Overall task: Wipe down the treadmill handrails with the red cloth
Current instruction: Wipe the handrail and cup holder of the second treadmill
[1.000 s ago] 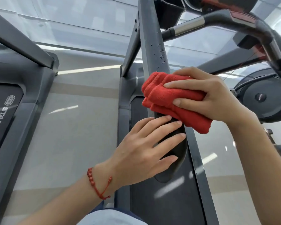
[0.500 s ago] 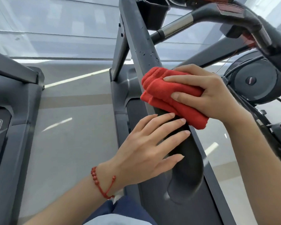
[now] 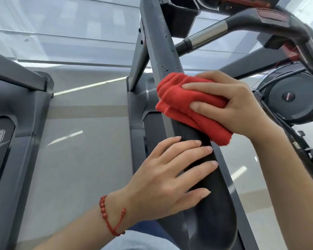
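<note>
A folded, thick red terry cloth (image 3: 186,107) lies across the long dark grey treadmill handrail (image 3: 163,51), wrapped over its top where the matte grey upper stretch meets the smoother black end section. The right hand (image 3: 231,105) holds the cloth there — its fingers curl over the bundle from the right side and press it down on the rail, the fingertips lying on the red folds. One loose end of the cloth hangs off the rail's right edge, just below that hand.

The left hand (image 3: 166,179) rests flat on the black lower part of the same handrail, just beside the cloth but not touching it. Its fingers are straight and slightly spread, laid across the rail with the tips reaching the far edge; they grip nothing. A red beaded string bracelet (image 3: 110,217) circles the left wrist.

The handrail runs from the lower right up towards the top centre, where it meets the treadmill's black console housing (image 3: 179,17). A second bar with a short brushed-metal sleeve (image 3: 208,36) slants across the upper right, joining a black curved handle with a red panel (image 3: 271,15). Farther right sits a round black disc (image 3: 289,96) with a small red-marked hub. On the left edge stands a neighbouring grey machine frame (image 3: 20,105) with partial white lettering — well apart from both hands.
</note>
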